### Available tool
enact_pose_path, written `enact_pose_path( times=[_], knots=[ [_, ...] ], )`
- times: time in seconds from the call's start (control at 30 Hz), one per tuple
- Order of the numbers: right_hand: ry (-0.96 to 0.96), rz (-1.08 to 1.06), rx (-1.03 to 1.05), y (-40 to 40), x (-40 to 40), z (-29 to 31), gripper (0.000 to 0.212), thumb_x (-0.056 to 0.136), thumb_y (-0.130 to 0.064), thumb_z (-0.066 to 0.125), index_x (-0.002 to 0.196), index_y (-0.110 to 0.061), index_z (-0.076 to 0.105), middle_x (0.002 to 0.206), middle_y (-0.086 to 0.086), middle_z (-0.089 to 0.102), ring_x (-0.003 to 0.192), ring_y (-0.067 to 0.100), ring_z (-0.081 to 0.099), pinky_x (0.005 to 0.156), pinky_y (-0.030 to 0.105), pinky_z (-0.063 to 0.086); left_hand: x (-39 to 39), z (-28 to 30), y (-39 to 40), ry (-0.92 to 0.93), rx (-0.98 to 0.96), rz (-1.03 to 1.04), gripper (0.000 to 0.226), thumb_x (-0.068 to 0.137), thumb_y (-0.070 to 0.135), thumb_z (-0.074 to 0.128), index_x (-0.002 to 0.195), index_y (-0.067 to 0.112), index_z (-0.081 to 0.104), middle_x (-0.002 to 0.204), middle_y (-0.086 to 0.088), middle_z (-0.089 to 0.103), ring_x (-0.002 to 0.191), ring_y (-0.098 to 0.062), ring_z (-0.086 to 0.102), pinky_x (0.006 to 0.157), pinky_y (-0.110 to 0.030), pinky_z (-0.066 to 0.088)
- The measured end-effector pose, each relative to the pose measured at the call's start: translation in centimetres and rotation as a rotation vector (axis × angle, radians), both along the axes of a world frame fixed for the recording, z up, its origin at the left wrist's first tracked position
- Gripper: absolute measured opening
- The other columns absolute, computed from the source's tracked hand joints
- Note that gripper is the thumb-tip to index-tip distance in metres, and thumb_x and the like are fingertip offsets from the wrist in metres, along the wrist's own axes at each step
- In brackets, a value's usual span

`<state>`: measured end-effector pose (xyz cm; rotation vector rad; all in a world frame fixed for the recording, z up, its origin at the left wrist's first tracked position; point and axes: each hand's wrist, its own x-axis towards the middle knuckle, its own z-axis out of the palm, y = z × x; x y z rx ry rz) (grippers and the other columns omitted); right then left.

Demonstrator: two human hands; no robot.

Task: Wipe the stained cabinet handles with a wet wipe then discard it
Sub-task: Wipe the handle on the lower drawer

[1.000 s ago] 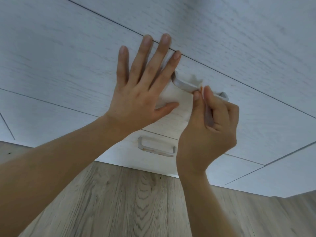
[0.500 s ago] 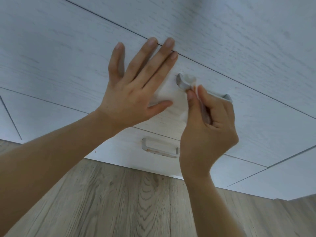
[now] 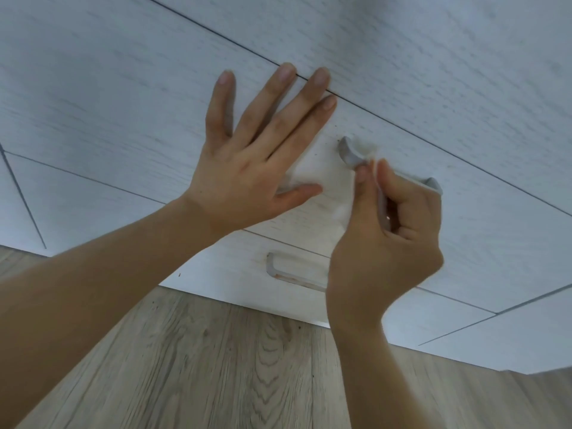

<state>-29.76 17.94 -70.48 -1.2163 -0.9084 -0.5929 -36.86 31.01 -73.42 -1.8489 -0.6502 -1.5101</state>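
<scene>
Right hand (image 3: 390,230), wet wipe (image 3: 328,181) pinched, further left along upper handle (image 3: 349,153); left hand (image 3: 247,168) still flat, fingers spread.

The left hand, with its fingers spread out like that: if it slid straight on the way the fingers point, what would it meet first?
The left hand lies flat on the drawer front, fingers pointing up. Its fingertips already reach the dark seam; beyond it, only the next panel, as far as the picture shows.
</scene>
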Motion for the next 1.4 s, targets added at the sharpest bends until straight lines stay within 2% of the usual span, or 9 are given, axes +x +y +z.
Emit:
enact_pose_path(
  times=[0.07, 0.2, 0.37, 0.47, 0.63, 0.8, 0.97, 1.27, 1.4],
  knots=[
    [-0.028, 0.024, -0.023, 0.1, -0.5, 0.2, 0.011, 0.079, -0.003, 0.072, 0.090, 0.000, 0.070, 0.080, -0.009, 0.058, 0.079, -0.003, 0.058, 0.075, 0.007, 0.046, 0.0, 0.0, 0.1, -0.004, 0.002, -0.005, 0.079, 0.090, 0.066, 0.044, 0.145, 0.010, 0.037, 0.148, -0.008, 0.038, 0.136, -0.030, 0.032, 0.112, -0.054, 0.009],
    [0.122, 0.025, 0.058, -0.7, 0.3, 0.3, 0.011, 0.082, -0.011, 0.070, 0.093, -0.011, 0.067, 0.081, -0.008, 0.061, 0.081, -0.006, 0.059, 0.073, 0.009, 0.045, 0.1, 0.0, 0.0, -0.012, 0.002, -0.003, 0.077, 0.091, 0.065, 0.044, 0.145, 0.010, 0.039, 0.148, -0.008, 0.039, 0.136, -0.030, 0.033, 0.111, -0.055, 0.011],
    [-0.024, 0.009, -0.026, 0.2, -0.2, 0.2, 0.013, 0.079, -0.002, 0.072, 0.091, 0.001, 0.070, 0.081, -0.002, 0.060, 0.081, -0.003, 0.057, 0.078, 0.005, 0.044, 0.1, -0.1, 0.1, -0.016, 0.005, -0.008, 0.078, 0.090, 0.065, 0.045, 0.145, 0.010, 0.038, 0.148, -0.007, 0.039, 0.136, -0.030, 0.032, 0.113, -0.053, 0.008],
    [0.027, 0.007, -0.006, 0.5, -0.5, 0.0, 0.014, 0.078, -0.004, 0.073, 0.091, 0.001, 0.071, 0.081, -0.007, 0.060, 0.080, -0.003, 0.058, 0.076, 0.008, 0.046, 0.1, 0.0, 0.0, -0.010, -0.001, -0.017, 0.078, 0.090, 0.065, 0.045, 0.145, 0.010, 0.038, 0.148, -0.007, 0.038, 0.136, -0.029, 0.031, 0.113, -0.053, 0.008],
    [-0.016, 0.057, -0.072, 0.8, -1.8, -0.1, 0.014, 0.079, -0.003, 0.072, 0.093, -0.001, 0.071, 0.080, 0.000, 0.062, 0.078, -0.005, 0.057, 0.074, 0.006, 0.045, 0.3, 0.1, 0.0, -0.044, 0.017, -0.016, 0.071, 0.089, 0.058, 0.053, 0.141, 0.011, 0.044, 0.145, -0.007, 0.044, 0.134, -0.028, 0.038, 0.109, -0.054, 0.015],
    [0.124, 0.034, -0.030, 0.6, -2.3, -0.2, 0.012, 0.081, -0.007, 0.071, 0.093, -0.007, 0.071, 0.084, 0.000, 0.062, 0.084, -0.007, 0.059, 0.078, 0.009, 0.046, 0.0, 0.1, 0.0, -0.032, 0.003, -0.032, 0.076, 0.089, 0.064, 0.051, 0.143, 0.011, 0.042, 0.147, -0.006, 0.039, 0.135, -0.028, 0.035, 0.111, -0.053, 0.014],
    [0.298, 0.126, -0.030, 1.4, -3.5, 0.6, 0.010, 0.077, -0.012, 0.074, 0.087, -0.011, 0.072, 0.081, -0.001, 0.070, 0.083, 0.005, 0.067, 0.076, 0.018, 0.052, 0.4, 0.1, -0.1, -0.096, 0.024, -0.039, 0.062, 0.092, 0.051, 0.055, 0.139, 0.012, 0.047, 0.144, -0.005, 0.045, 0.132, -0.027, 0.040, 0.113, -0.049, 0.014],
    [0.577, 0.149, 0.063, 0.3, -3.5, 1.5, 0.010, 0.074, -0.011, 0.078, 0.081, -0.009, 0.072, 0.075, -0.009, 0.071, 0.075, -0.001, 0.068, 0.066, 0.008, 0.050, -0.1, 0.0, 0.2, -0.014, 0.008, -0.024, 0.080, 0.087, 0.066, 0.051, 0.144, 0.011, 0.038, 0.148, -0.007, 0.035, 0.135, -0.029, 0.032, 0.112, -0.052, 0.012],
    [0.642, 0.083, 0.077, -1.1, -1.8, 1.8, 0.013, 0.074, -0.017, 0.078, 0.084, -0.010, 0.074, 0.076, 0.000, 0.072, 0.075, 0.009, 0.069, 0.066, 0.019, 0.056, -0.3, 0.1, 0.1, -0.005, 0.007, -0.017, 0.077, 0.091, 0.065, 0.046, 0.145, 0.010, 0.037, 0.148, -0.007, 0.034, 0.136, -0.030, 0.030, 0.113, -0.052, 0.009]
  ],
)
